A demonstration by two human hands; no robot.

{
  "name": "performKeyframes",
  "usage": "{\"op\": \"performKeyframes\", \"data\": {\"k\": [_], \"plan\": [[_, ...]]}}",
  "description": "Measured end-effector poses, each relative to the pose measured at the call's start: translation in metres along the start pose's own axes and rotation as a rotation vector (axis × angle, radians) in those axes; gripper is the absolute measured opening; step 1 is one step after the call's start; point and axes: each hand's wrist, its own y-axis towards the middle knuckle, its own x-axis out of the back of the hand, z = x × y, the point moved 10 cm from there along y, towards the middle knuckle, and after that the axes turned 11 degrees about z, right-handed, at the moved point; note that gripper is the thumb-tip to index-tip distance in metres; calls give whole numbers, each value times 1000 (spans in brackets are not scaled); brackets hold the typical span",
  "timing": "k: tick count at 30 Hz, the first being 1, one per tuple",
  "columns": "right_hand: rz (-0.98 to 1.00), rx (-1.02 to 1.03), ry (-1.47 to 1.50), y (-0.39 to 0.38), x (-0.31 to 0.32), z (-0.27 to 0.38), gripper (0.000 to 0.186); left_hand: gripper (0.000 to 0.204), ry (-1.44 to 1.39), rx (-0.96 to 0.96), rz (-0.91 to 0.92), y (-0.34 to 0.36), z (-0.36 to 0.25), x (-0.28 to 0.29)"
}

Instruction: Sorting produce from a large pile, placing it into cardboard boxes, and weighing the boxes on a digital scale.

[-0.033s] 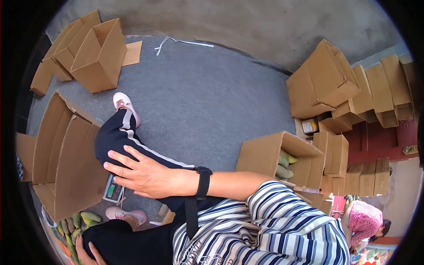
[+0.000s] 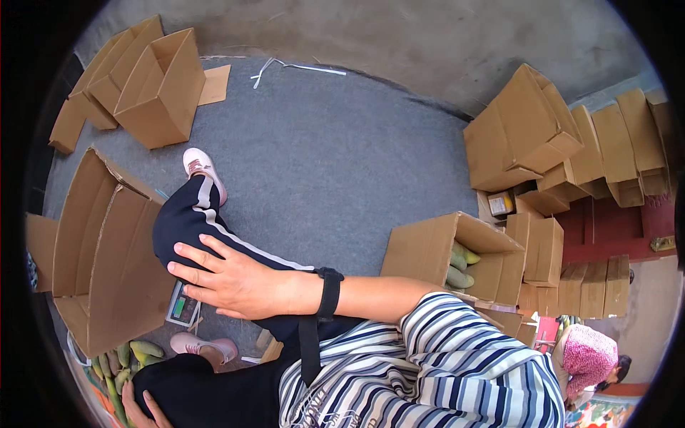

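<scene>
My right hand (image 2: pixel 242 282), with a black band on its wrist, lies palm down with spread fingers on my raised leg in dark striped trousers (image 2: pixel 178 225). My left hand (image 2: pixel 143 406) rests on my other knee (image 2: pixel 178 385) at the lower left, fingers partly visible. Beside the legs stand a large open cardboard box (image 2: pixel 107 264) and a small scale with a green display (image 2: pixel 182 303), partly hidden by my right hand. Several green-yellow oblong produce pieces (image 2: pixel 143 353) lie next to my left knee.
An open box (image 2: pixel 421 257) holding produce (image 2: pixel 460 278) stands right of me. Cardboard boxes stand at the upper left (image 2: pixel 157 107) and are stacked at the right (image 2: pixel 514 128). A person in pink (image 2: pixel 585 357) bends at the lower right. A white strap (image 2: pixel 300 68) lies on the grey floor by the wall.
</scene>
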Motion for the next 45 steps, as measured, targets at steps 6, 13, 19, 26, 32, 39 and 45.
{"op": "performKeyframes", "data": {"k": [6,13,19,26,32,39,45], "plan": [[-227,-141,364,-27,17,-48,57,28,-33,-66,-33,2,-12,7],[-20,-597,539,-63,-30,-80,56,27,-38,-65,-25,7,-7,4],[-136,-705,-1,-27,-22,-43,56,33,-29,-78,23,16,-36,5],[100,-811,-273,-9,-55,-36,59,35,-118,-72,34,16,-31,0],[62,-790,-115,-16,-53,-48,58,32,-101,-36,26,10,-34,4],[-109,-681,121,-36,-37,-62,52,29,-101,-119,1,8,-37,8],[379,-630,543,-66,-37,-106,49,30,-23,-28,-14,7,-7,1]]}}
